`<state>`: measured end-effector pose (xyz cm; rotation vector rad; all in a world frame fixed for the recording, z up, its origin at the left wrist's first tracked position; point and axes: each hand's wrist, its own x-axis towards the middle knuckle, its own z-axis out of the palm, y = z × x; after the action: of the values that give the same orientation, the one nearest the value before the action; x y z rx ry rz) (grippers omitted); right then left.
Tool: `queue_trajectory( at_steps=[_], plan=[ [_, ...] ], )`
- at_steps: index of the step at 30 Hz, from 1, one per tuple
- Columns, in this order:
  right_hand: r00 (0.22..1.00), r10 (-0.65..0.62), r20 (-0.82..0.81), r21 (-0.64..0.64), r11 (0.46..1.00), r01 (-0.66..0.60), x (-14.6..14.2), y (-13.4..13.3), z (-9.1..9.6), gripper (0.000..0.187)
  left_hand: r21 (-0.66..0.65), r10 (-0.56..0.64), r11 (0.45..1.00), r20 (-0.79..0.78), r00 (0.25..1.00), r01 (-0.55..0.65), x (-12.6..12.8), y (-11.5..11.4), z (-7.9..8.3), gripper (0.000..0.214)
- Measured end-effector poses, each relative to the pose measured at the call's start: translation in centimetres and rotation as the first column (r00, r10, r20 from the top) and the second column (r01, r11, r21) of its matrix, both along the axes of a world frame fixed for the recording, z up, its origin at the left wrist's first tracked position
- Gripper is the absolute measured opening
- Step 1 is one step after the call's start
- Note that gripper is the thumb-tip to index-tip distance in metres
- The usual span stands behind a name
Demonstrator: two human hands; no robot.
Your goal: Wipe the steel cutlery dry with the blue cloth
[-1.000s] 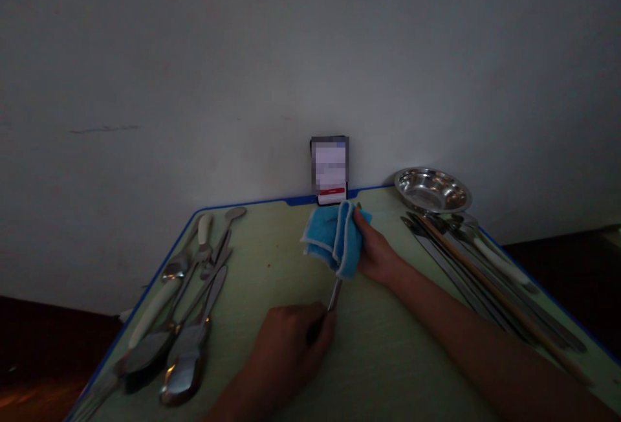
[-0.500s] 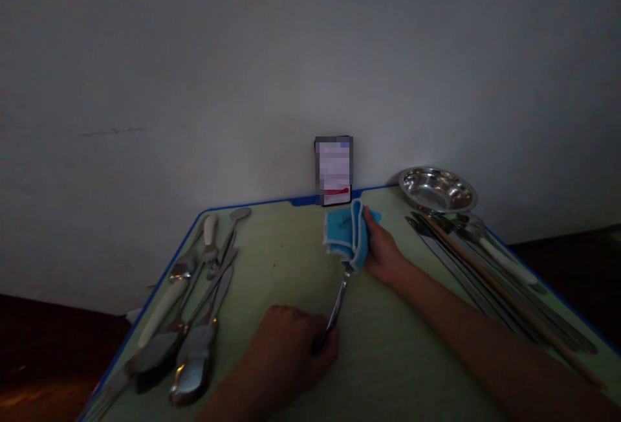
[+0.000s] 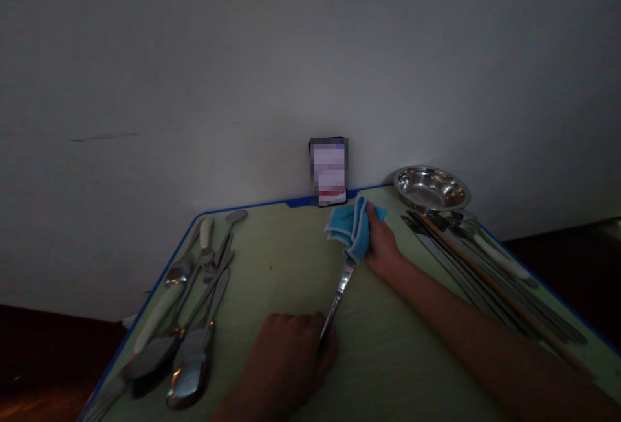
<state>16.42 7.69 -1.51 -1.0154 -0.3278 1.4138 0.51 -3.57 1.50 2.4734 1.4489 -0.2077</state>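
Note:
My left hand (image 3: 291, 357) is closed around the handle of a metal utensil (image 3: 338, 296) that points away from me across the table. Its far end is wrapped in a blue cloth (image 3: 352, 229), so I cannot tell what kind of utensil it is. My right hand (image 3: 383, 247) grips that cloth, bunched around the utensil's tip, near the back of the pale green table (image 3: 291, 260).
Several spoons and knives (image 3: 194, 305) lie in a pile at the left edge. Long metal utensils and a wooden stick (image 3: 490, 273) lie along the right side, behind them a steel bowl (image 3: 431, 188). A phone (image 3: 328, 171) leans on the wall.
My right hand has slid the cloth away from me along the utensil toward its tip, baring more of the shaft. The left hand has kept its hold on the handle.

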Motion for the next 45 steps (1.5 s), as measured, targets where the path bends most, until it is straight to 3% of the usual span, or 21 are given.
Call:
queue_trajectory(
  at_steps=[4, 7, 10, 12, 14, 17, 20, 22, 25, 30, 32, 35, 38, 40, 42, 45],
  plan=[
    [0.986, -0.156, 0.060, -0.010, 0.988, 0.157, 1.2, 1.0, -0.1, 0.025, -0.016, -0.009, 1.000, -0.029, 1.000, 0.008, -0.3, -0.3, 0.4, 0.040],
    [0.945, -0.321, 0.068, 0.047, 0.947, 0.319, 2.2, 1.6, -0.1, 0.028, -0.022, 0.037, 0.999, -0.061, 0.997, -0.038, -1.0, -0.2, 0.8, 0.041],
    [0.931, -0.359, 0.066, 0.073, 0.932, 0.355, 2.3, 1.5, 0.3, 0.029, -0.016, 0.099, 0.995, -0.123, 0.987, -0.102, -1.5, 0.3, 1.1, 0.043],
    [0.968, -0.242, 0.059, 0.063, 0.969, 0.238, 1.8, 0.9, 0.7, 0.028, -0.010, 0.118, 0.993, -0.139, 0.983, -0.120, -1.6, 0.5, 1.2, 0.046],
    [1.000, -0.008, 0.019, 0.038, 0.999, 0.008, 1.0, 0.1, 1.1, 0.027, -0.010, 0.133, 0.991, -0.129, 0.983, -0.135, -1.5, 0.6, 1.2, 0.051],
    [0.936, 0.336, -0.102, -0.022, 0.940, -0.340, -0.1, -1.4, 1.5, 0.028, -0.008, 0.176, 0.984, -0.097, 0.980, -0.178, -1.3, 0.6, 0.9, 0.056],
    [0.853, 0.477, -0.213, -0.085, 0.861, -0.502, -0.4, -2.5, 1.7, 0.030, 0.000, 0.214, 0.977, -0.042, 0.976, -0.214, -1.4, 0.8, 0.7, 0.051],
    [0.831, 0.501, -0.242, -0.092, 0.840, -0.534, -0.3, -2.7, 1.8, 0.030, 0.004, 0.211, 0.978, -0.001, 0.978, -0.210, -1.5, 0.9, 0.6, 0.046],
    [0.843, 0.480, -0.241, -0.035, 0.864, -0.502, 0.2, -2.4, 2.0, 0.033, -0.001, 0.205, 0.979, 0.040, 0.978, -0.205, -1.4, 1.1, 0.3, 0.042],
    [0.883, 0.438, -0.170, 0.148, 0.897, -0.416, 0.9, -1.3, 2.1, 0.046, 0.004, 0.323, 0.943, 0.232, 0.918, -0.333, -1.2, 1.3, -0.1, 0.036],
    [0.901, 0.408, -0.150, 0.181, 0.907, -0.380, 1.1, -1.0, 2.2, 0.045, -0.048, 0.379, 0.919, 0.392, 0.839, -0.392, -1.3, 1.5, -0.3, 0.034],
    [0.886, 0.422, -0.190, 0.224, 0.898, -0.380, 1.0, -1.0, 2.4, 0.047, -0.183, 0.469, 0.866, 0.619, 0.629, -0.465, -1.5, 1.7, -0.5, 0.032],
    [0.830, 0.491, -0.264, 0.277, 0.863, -0.423, 0.7, -1.4, 2.4, 0.053, -0.221, 0.498, 0.815, 0.739, 0.453, -0.535, -1.7, 1.7, -0.8, 0.028],
    [0.800, 0.524, -0.291, 0.295, 0.845, -0.446, 0.5, -1.7, 2.3, 0.054, -0.226, 0.479, 0.813, 0.782, 0.398, -0.537, -1.7, 1.5, -1.0, 0.027],
    [0.771, 0.559, -0.304, 0.290, 0.826, -0.484, 0.4, -1.7, 1.9, 0.054, -0.239, 0.470, 0.829, 0.788, 0.398, -0.506, -1.5, 1.2, -1.2, 0.027],
    [0.736, 0.596, -0.322, 0.263, 0.803, -0.535, 0.4, -1.6, 1.3, 0.057, -0.254, 0.474, 0.856, 0.733, 0.488, -0.451, -1.1, 1.0, -1.1, 0.027]
  ],
)
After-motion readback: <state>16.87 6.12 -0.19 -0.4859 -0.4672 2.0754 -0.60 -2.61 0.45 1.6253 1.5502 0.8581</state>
